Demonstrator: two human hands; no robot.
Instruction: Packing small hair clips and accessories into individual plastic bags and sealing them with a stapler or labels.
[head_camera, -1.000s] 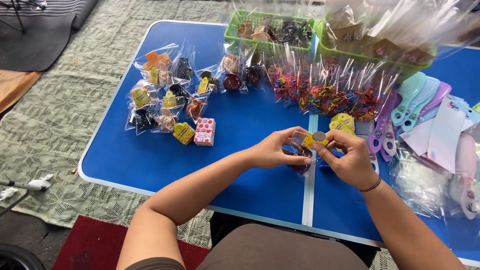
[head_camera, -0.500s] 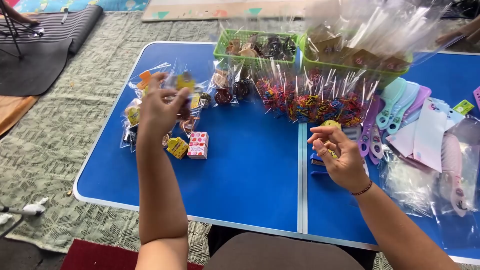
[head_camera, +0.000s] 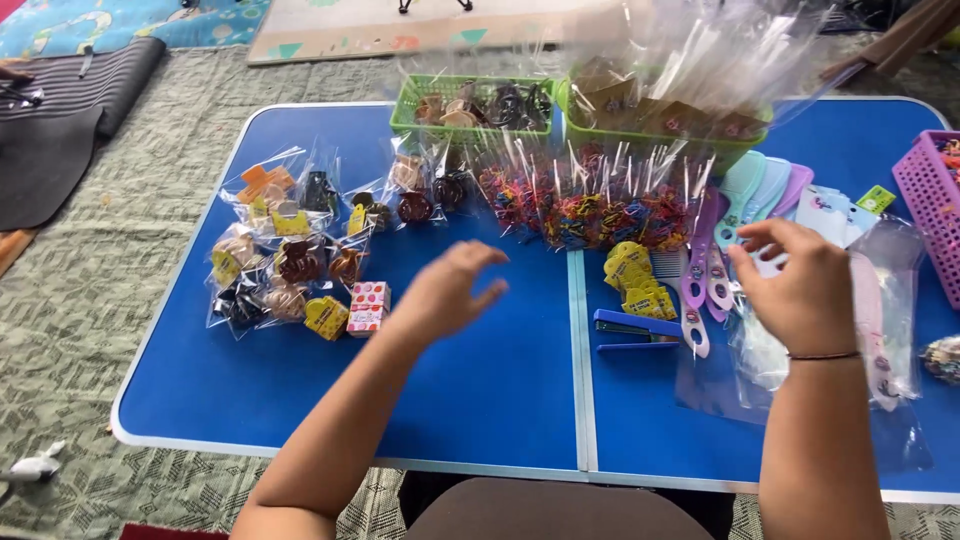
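My left hand (head_camera: 447, 292) hovers open above the blue folding table (head_camera: 480, 400), just right of a small patterned box (head_camera: 368, 307) and a cluster of hair clips in clear bags (head_camera: 290, 250). It holds nothing. My right hand (head_camera: 800, 290) is over a stack of clear plastic sleeves (head_camera: 790, 360) on the right half of the table, fingers curled downward; whether it grips a sleeve cannot be told. A blue stapler (head_camera: 636, 327) and yellow tags (head_camera: 636, 278) lie between the two hands.
Two green baskets (head_camera: 470, 95) (head_camera: 650, 135) stand at the table's back edge, the right one with clear bags sticking up. Bags of colourful hair ties (head_camera: 590, 205) lie in front of them. Pastel combs (head_camera: 745, 200) and a purple basket (head_camera: 930, 200) sit at the right.
My left hand has come back from the hair-clip bags at the left toward the table's middle. My right hand has moved right, over the clear sleeves, and no longer holds the yellow tag.
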